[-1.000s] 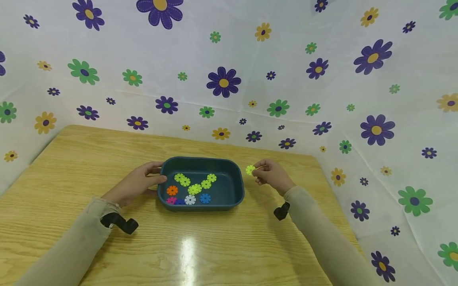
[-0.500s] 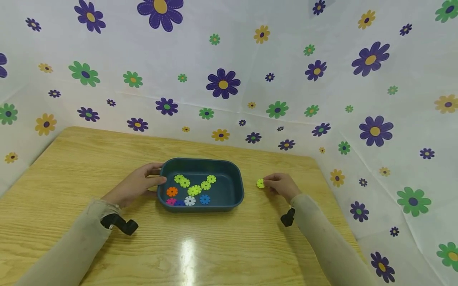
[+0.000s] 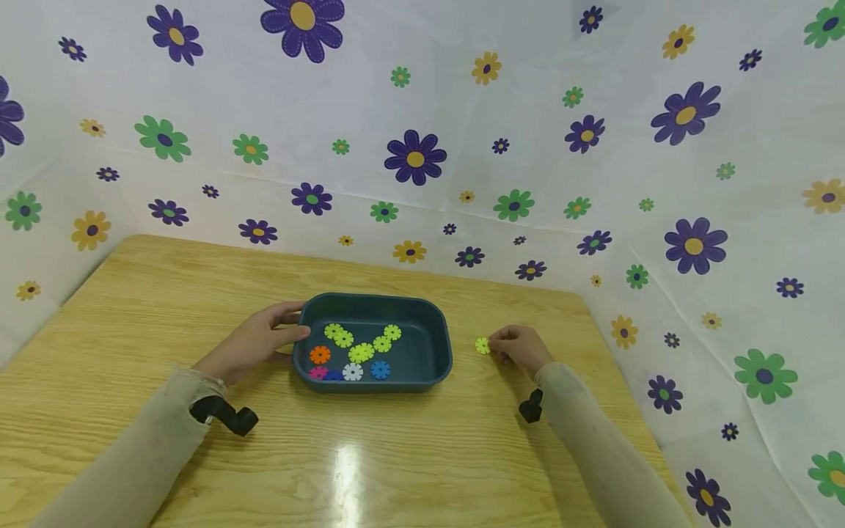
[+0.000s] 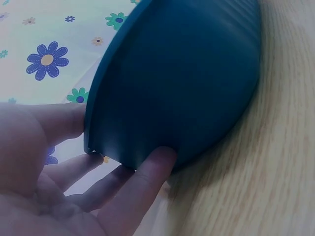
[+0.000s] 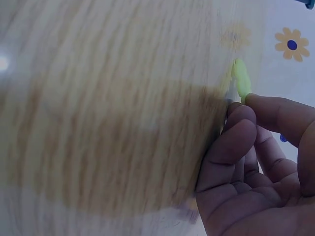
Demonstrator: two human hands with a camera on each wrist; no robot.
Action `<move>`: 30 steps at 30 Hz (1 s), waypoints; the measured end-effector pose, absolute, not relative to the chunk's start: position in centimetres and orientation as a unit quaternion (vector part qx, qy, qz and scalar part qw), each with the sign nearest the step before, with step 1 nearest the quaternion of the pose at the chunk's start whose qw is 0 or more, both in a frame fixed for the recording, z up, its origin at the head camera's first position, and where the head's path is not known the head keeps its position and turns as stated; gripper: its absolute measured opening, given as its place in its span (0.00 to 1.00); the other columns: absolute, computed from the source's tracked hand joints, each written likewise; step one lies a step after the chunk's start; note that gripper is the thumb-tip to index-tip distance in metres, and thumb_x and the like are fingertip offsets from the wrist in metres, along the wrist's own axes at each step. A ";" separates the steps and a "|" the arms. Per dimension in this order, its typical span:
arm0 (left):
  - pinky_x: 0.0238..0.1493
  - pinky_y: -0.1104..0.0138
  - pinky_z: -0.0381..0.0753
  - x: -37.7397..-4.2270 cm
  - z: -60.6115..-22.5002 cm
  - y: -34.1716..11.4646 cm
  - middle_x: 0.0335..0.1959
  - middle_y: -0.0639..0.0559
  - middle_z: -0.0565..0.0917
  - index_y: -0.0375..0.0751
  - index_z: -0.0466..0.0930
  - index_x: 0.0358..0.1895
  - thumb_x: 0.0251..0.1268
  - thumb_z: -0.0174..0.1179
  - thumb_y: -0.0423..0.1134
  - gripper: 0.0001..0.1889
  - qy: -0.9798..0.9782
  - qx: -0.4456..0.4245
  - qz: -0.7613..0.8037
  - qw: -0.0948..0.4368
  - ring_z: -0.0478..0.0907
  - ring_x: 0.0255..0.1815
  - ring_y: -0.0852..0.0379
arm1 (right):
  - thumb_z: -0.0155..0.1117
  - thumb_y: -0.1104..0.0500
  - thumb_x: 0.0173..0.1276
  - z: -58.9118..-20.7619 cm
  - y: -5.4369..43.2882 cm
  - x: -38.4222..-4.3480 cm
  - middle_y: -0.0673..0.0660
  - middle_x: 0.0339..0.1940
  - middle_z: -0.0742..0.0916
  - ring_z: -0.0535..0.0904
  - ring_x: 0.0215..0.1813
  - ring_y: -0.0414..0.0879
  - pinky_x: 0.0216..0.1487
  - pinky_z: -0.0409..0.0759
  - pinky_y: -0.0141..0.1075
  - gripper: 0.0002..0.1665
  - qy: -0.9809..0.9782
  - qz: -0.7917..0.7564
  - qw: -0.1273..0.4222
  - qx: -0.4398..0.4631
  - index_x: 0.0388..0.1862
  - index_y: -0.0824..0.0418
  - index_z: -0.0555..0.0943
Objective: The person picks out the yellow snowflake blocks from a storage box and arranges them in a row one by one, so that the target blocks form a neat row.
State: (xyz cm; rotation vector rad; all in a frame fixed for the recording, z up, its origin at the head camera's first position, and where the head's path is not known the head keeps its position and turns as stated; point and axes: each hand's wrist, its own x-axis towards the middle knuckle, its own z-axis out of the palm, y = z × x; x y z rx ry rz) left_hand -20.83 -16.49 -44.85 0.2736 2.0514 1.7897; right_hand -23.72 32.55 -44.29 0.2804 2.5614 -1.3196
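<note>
Flower-print sheeting (image 3: 449, 44) lines the space beyond both hands, behind a wood-grain worktop (image 3: 422, 455). L hand (image 3: 254, 341) grips its end of the dk teal tray (image 3: 429, 345), thumb at rim, other fingers on outer wall; no chg vs 1 s ago. R hand (image 3: 521, 347), on tray's opp. side & apart from it, pinches a yel-grn notched disc (image 3: 482, 345) betw. thumb & fingertips, disc sticking out L of them. Vs 1 s ago that hand is lower & farther R of tray, disc now close to worktop; can't tell if touching. Vs 0.5 s ago, approx. same spot. In tray, R of L hand: orange disc (image 3: 320, 355), pink disc (image 3: 318, 373), dk blue disc (image 3: 333, 375), white disc (image 3: 353, 372), blue disc (image 3: 380, 369), several yel-grn discs (image 3: 361, 353); layout same as before.
</note>
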 end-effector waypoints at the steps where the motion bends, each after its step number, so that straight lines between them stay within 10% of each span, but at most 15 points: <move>1: 0.54 0.52 0.87 -20.9 -44.9 -16.5 0.76 0.30 0.62 0.40 0.53 0.83 0.78 0.61 0.45 0.38 0.735 0.098 0.640 0.201 0.73 0.68 0.31 | 0.68 0.61 0.74 -44.4 32.6 -23.8 0.53 0.32 0.85 0.78 0.32 0.43 0.35 0.82 0.32 0.07 0.878 -0.452 0.123 0.098 0.44 0.66 0.85; 22: 0.54 0.50 0.87 -20.9 -44.8 -16.0 0.74 0.28 0.65 0.42 0.52 0.84 0.79 0.59 0.42 0.37 0.731 0.094 0.649 0.188 0.74 0.67 0.31 | 0.66 0.61 0.75 -44.2 32.3 -23.2 0.56 0.35 0.87 0.80 0.33 0.44 0.35 0.84 0.33 0.08 0.889 -0.436 0.099 0.094 0.45 0.66 0.84; 30: 0.54 0.51 0.87 -21.0 -45.1 -16.1 0.74 0.30 0.65 0.44 0.54 0.83 0.79 0.60 0.45 0.37 0.737 0.084 0.643 0.190 0.75 0.67 0.32 | 0.63 0.50 0.79 -41.2 30.5 -22.5 0.65 0.53 0.86 0.82 0.45 0.53 0.47 0.86 0.41 0.22 0.868 -0.488 0.070 0.061 0.60 0.65 0.81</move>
